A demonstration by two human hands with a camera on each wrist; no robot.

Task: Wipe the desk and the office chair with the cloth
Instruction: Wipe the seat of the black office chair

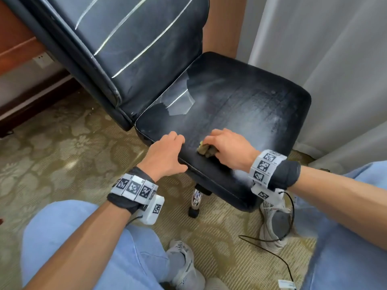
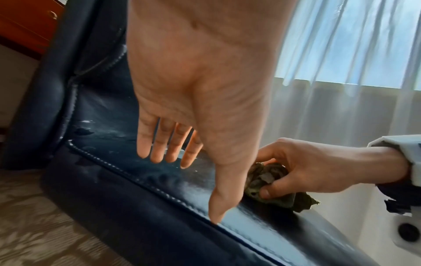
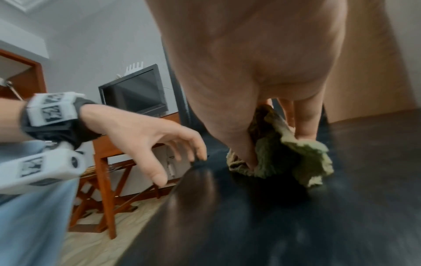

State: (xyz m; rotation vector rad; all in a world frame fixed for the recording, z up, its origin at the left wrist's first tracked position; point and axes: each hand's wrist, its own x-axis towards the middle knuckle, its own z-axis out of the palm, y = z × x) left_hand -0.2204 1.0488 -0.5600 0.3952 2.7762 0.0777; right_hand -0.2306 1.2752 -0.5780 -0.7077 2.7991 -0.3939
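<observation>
Olive-green and crumpled, the cloth sits bunched under your right hand, whose fingers and thumb curl round it and press it onto the seat near its front edge. Just beside it, your left hand grasps nothing: its fingers are straight and spread, tips on the seat, thumb on the stitched edge. The black chair is worn, with a torn patch near its backrest. It stands on patterned carpet, by a curtain.
</observation>
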